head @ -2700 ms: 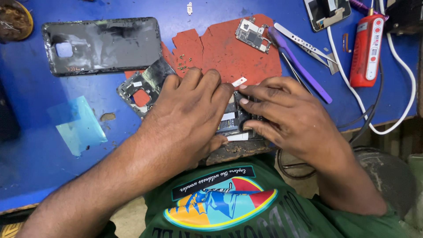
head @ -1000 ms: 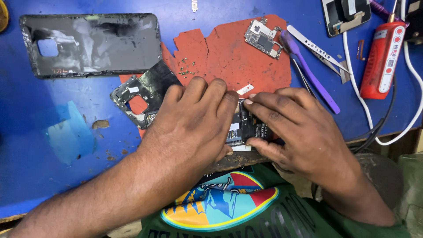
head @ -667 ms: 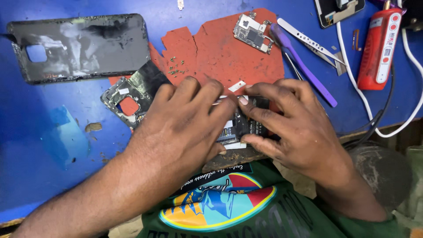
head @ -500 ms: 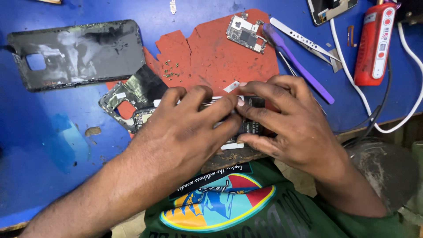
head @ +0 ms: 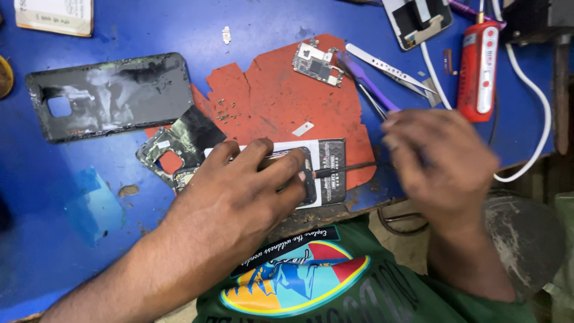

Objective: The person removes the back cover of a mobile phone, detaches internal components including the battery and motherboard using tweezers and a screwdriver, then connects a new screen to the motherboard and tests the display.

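From the head view, our left hand (head: 239,191) presses flat, fingers spread, on the opened phone (head: 311,176) lying at the table's (head: 119,30) near edge, half on the red mat (head: 287,101). Our right hand (head: 442,161) is blurred beside it, over a thin screwdriver (head: 344,170) whose tip meets the phone; whether it grips the tool we cannot tell. We judge this a disassembly step. Next calls for steadying the phone and seating the tip squarely. The back cover (head: 107,96) lies well apart.
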